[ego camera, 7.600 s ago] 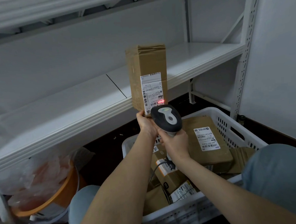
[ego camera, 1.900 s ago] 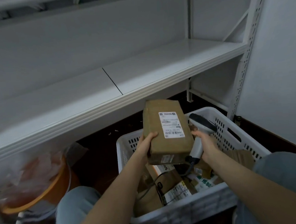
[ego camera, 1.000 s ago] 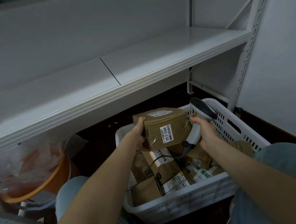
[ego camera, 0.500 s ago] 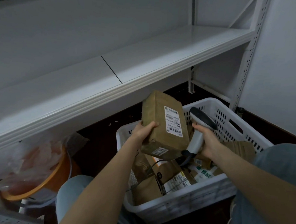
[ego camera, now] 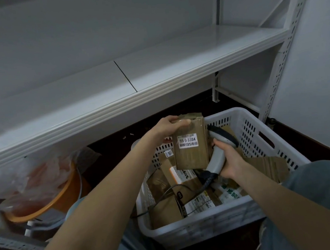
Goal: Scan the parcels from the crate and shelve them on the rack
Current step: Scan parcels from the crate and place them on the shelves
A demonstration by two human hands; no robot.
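Observation:
My left hand (ego camera: 169, 125) grips the top end of a brown cardboard parcel (ego camera: 190, 154) and holds it upright over the white plastic crate (ego camera: 258, 126). A small white label with "55-3-3304" faces me. My right hand (ego camera: 228, 159) grips the handle of a grey and black barcode scanner (ego camera: 219, 140), whose head sits just right of the parcel. Its black cable runs down into the crate among several more brown parcels (ego camera: 166, 208). The white rack shelf (ego camera: 175, 65) stretches above the crate.
An orange basin (ego camera: 48, 201) under crumpled clear plastic sits on the floor at the left, below the shelf. The rack's perforated white upright (ego camera: 284, 58) stands at the right, next to a grey wall. My knees in blue jeans flank the crate.
My left hand has turned the parcel, so its small end label now faces me instead of the large shipping label. The scanner stays close at its right side.

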